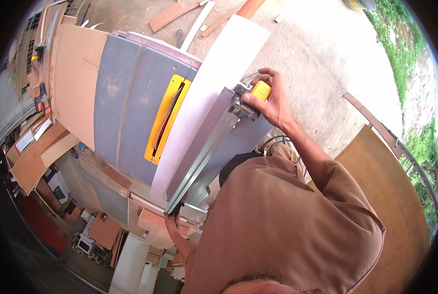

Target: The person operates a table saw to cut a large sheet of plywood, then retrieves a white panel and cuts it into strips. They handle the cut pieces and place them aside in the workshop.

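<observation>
My right hand (275, 105) is closed round the yellow lever (261, 91) at one end of a table saw's long grey rip fence (202, 139). At the fence's other end my left hand (177, 234) grips the dark end piece, its fingers partly hidden. A long white board (211, 81) lies on the grey saw table (118, 98), alongside the fence. Left of that board, the dark blade slot shows in the yellow insert plate (169, 120). The board's edge lies beside this plate.
A brown panel (79, 73) adjoins the saw table's left side. Wood offcuts (172, 15) lie on the concrete floor beyond. An orange and black drill (43, 98) sits at far left. At right leans a large plywood sheet (388, 196); cables (280, 141) hang near my waist.
</observation>
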A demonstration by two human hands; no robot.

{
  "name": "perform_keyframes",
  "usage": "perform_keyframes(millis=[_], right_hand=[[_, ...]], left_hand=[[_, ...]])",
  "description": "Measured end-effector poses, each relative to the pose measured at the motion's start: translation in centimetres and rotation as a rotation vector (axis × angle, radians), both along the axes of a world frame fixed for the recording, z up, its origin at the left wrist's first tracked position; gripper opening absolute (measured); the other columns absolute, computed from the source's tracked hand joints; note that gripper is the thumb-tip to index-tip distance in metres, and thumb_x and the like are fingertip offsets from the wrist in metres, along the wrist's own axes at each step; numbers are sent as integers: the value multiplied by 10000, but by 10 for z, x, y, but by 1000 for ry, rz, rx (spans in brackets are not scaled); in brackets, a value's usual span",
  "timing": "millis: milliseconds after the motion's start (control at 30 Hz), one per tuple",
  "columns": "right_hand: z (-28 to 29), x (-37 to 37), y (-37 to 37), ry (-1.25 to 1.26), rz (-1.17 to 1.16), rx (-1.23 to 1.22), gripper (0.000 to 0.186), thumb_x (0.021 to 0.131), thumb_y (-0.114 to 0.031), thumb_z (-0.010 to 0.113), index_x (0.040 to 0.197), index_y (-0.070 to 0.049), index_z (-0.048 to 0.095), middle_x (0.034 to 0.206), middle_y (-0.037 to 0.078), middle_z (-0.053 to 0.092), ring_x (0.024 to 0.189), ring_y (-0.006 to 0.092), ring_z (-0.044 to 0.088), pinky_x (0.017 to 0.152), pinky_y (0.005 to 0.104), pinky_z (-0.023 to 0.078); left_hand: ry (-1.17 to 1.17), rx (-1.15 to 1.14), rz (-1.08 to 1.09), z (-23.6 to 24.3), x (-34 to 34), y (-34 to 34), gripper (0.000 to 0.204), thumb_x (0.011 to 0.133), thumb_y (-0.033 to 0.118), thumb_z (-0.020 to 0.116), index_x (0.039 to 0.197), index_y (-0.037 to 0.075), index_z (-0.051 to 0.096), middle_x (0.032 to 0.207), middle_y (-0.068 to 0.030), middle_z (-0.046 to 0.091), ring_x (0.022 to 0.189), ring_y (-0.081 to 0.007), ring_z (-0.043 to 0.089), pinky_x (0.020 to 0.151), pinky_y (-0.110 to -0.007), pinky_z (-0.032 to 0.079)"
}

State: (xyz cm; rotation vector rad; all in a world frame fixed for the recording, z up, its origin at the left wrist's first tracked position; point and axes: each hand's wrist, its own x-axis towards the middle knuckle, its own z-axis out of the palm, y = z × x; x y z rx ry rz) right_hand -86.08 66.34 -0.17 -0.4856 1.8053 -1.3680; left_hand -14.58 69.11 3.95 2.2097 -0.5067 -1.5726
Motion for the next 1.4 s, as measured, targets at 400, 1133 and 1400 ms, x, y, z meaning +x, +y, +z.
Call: perform_keyframes(millis=[400,1133,1400], right_hand=[[-10,15,-16,26,-162,-123,513,797,-123,825,1109,-53,423,948,44,448,836,121,446,743,276,423],[-22,4,-12,211,-70,-354,485,771,7,780,998,-89,361,851,71,432,734,148,405,646,282,371],[-16,-3,-13,112,-70,-166,429,806,-40,757,974,-73,365,887,47,431,771,104,388,674,252,392]], left_hand=[[-108,26,14,12,-16,-11,417,915,-85,507,1324,-11,465,1285,-137,537,1165,-255,588,980,-362,570],[-90,152,74,21,-27,-8,323,1029,76,455,1351,72,486,1333,-104,543,1186,-238,584,1012,-350,551],[-133,86,129,32,-41,-9,309,1031,84,455,1336,52,489,1306,-93,567,1145,-199,595,943,-295,550]])
